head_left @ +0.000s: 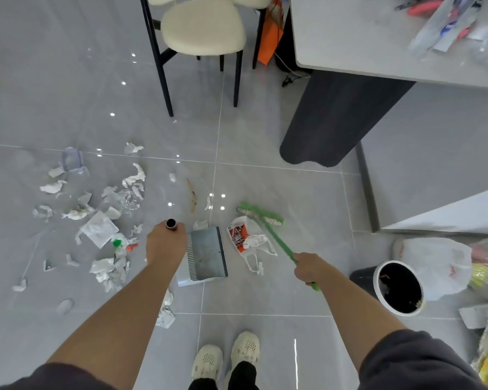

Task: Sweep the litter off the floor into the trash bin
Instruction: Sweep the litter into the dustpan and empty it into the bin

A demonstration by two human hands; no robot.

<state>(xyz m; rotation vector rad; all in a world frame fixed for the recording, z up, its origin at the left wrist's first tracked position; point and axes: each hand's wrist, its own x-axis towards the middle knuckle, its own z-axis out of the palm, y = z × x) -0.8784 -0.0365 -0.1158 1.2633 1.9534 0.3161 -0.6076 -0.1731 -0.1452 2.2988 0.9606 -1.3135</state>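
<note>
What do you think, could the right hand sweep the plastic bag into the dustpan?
Probably yes: the right hand grips the broom, its head just beyond the plastic bag, beside the dustpan.

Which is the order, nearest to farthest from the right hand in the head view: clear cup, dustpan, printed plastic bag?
1. Printed plastic bag, just left of the right hand, under the broom.
2. Dustpan, further left, held by the left hand.
3. Clear cup, far left, among the paper scraps.

Bright, even light; glare spots on floor (68, 80); wide-angle warp.
</note>
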